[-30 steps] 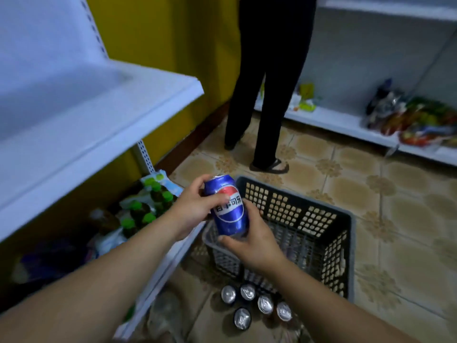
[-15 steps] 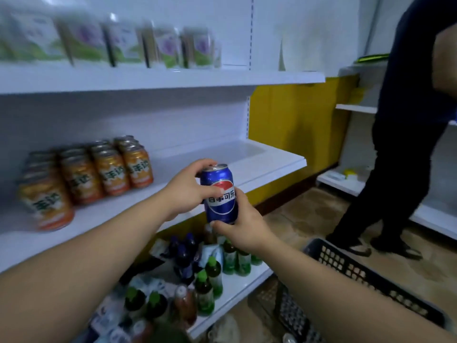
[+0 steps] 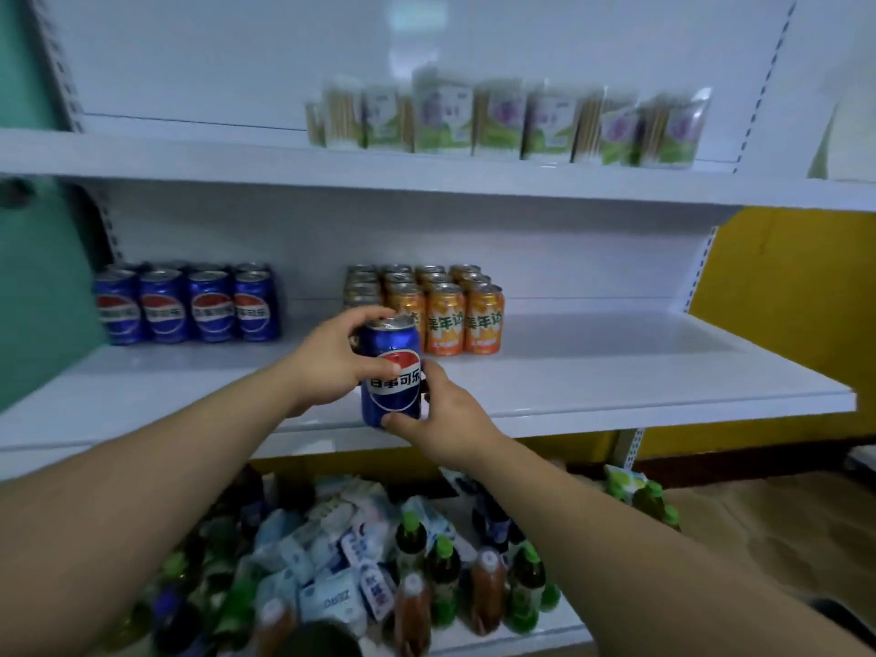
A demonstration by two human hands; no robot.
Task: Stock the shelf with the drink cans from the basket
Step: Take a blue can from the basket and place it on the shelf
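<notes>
Both hands on it, left hand (image 3: 332, 367) and right hand (image 3: 438, 417) fingers wrapped round the blue can (image 3: 391, 372), upright before the middle shelf (image 3: 616, 372); next, probably set beside the blue row (image 3: 187, 303)

The blue aluminium cola can (image 3: 391, 372), a second ago held low over the dark plastic basket on the tiled floor, has been lifted by the left grip (image 3: 332, 367) and the right grip (image 3: 443, 419). It now hangs before the front edge of the white metal middle shelf (image 3: 616, 372), below the gap between the row of blue cans (image 3: 189, 308) and the block of orange cans (image 3: 445, 310). The bystander in dark trousers has left the view.
</notes>
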